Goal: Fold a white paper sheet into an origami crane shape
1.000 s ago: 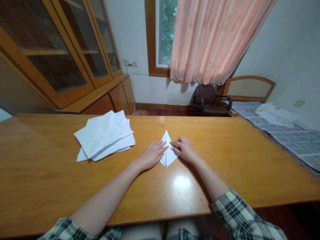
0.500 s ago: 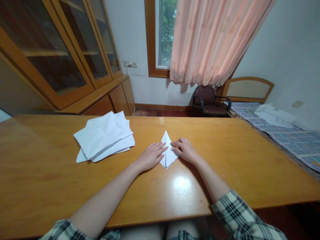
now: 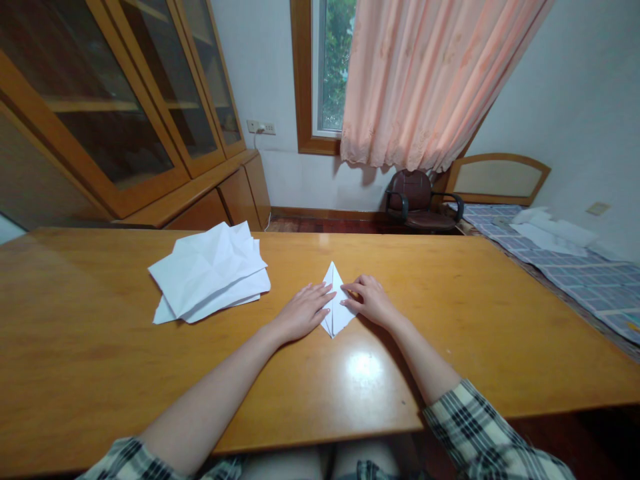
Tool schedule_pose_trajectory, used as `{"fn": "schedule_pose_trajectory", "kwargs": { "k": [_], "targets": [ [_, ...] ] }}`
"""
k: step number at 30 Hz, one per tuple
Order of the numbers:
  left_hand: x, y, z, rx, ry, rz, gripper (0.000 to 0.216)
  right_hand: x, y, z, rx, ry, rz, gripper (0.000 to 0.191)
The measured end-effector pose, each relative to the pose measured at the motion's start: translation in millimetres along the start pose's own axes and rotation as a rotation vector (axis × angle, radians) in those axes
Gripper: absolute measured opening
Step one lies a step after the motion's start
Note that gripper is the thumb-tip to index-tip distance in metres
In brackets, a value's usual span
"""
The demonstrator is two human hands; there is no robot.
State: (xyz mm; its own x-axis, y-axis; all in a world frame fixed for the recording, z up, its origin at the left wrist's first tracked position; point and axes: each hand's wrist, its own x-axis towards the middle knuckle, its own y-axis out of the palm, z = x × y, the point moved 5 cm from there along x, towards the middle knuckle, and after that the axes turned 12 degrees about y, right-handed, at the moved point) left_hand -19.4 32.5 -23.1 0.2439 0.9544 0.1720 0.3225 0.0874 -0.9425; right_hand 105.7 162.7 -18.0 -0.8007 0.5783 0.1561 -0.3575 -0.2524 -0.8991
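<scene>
A small white sheet of folded paper [image 3: 334,318] lies on the table in front of me. It has a kite-like outline, with one point facing away and a crease or flap edge running down its middle. My left hand [image 3: 304,312] is open and lies flat, its fingers across the left half of the paper. From the other side, my right hand [image 3: 373,301] touches the paper's right half. Its fingers are bent, and the tips of thumb and forefinger rest apart on the paper. The fingers cover parts of both side edges.
A loose stack of creased white sheets [image 3: 213,270] lies left of my hands on the wooden table [image 3: 100,360]. Behind the table stand a glass-fronted cabinet [image 3: 193,160] and a brown armchair [image 3: 417,197]. A bed [image 3: 565,267] with papers on it is at the right.
</scene>
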Motion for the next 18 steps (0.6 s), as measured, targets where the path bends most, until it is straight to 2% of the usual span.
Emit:
{"fn": "schedule_pose_trajectory", "kwargs": {
  "k": [8,14,18],
  "targets": [
    [-0.1,-1.4,-1.8,-0.034,-0.004,-0.013,0.046,0.2,0.0,-0.4,0.007,0.004,-0.001,0.036],
    [0.7,-1.7,-2.7,-0.029,-0.013,-0.002,0.066,0.2,-0.6,-0.4,0.006,0.002,0.005,0.036],
    [1.6,0.6,-2.1,-0.041,-0.019,0.009,0.07,0.7,-0.1,-0.7,0.013,0.003,0.004,0.036]
  ]
}}
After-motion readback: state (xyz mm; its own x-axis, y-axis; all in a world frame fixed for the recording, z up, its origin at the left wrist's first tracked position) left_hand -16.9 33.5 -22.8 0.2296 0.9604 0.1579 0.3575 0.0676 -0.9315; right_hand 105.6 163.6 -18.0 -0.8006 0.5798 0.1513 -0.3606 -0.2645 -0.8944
